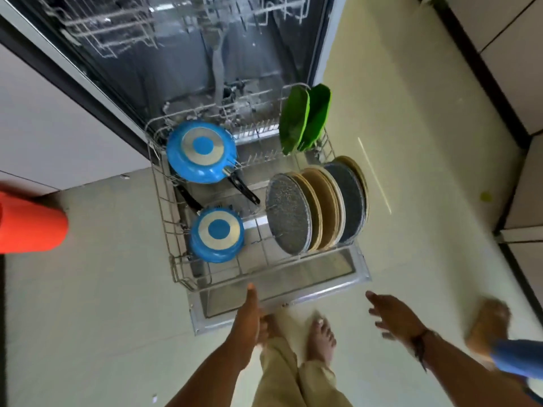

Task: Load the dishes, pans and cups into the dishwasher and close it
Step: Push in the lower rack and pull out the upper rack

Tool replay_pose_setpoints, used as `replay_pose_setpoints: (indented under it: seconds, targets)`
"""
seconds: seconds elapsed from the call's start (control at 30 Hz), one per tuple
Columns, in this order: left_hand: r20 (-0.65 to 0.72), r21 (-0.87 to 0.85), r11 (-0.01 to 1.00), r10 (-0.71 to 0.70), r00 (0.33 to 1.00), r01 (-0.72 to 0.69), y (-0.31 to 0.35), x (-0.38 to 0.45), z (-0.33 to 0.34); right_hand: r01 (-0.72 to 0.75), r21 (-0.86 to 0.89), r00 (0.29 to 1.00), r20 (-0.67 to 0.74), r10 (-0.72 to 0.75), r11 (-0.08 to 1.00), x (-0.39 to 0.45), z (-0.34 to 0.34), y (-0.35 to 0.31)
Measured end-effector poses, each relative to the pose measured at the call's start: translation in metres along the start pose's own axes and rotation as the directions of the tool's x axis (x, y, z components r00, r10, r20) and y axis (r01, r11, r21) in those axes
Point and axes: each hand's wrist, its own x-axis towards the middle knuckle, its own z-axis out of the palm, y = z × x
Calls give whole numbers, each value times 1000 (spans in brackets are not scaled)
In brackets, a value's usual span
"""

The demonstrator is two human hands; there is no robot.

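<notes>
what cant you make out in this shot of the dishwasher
- Upper rack, head view: blurred and cut by the top edge; any contents unreadable.
- Orange object: cut by the left edge, identity unclear.
- Left hand: fingers hidden below the door edge.
- Right hand: motion-blurred, fingers spread.

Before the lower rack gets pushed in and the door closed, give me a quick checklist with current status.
1. Plates standing upright in the lower rack: ok.
2. Two blue pans upside down inside the rack: ok.
3. Green dishes within the rack edge: cannot tell, they lean at the far right corner.
4. Left hand on the door front edge: ok.
5. Right hand clear of the rack: ok, open and holding nothing.
6. Cups loaded in the upper rack: cannot tell, too blurred.
</notes>
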Motion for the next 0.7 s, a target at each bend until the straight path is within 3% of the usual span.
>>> replay_pose_setpoints:
  seconds: [0.1, 0.27, 0.4, 0.57, 0.7]
  targets:
    - [-37, -176, 984, 24, 999, -30, 17, 12, -27, -76, 125, 992, 112, 62, 989, 6, 19, -5]
    - [-88, -404, 914, -6, 996, -30, 43, 40, -72, -137, 335, 990, 82, 116, 932, 41, 59, -35]
    - [-44, -524, 852, -54, 998, 23, 44, 75, -95, -194, 435, 980, 127, 154, 879, 71, 81, -55]
    - [-27, -629, 773, -120, 992, 76, 37, 112, -88, -251, 484, 966, 182, 184, 838, 105, 96, -87]
    - [-58, -750, 660, -116, 992, 34, 46, 118, -62, -292, 551, 951, 250, 179, 782, 118, 98, -93]
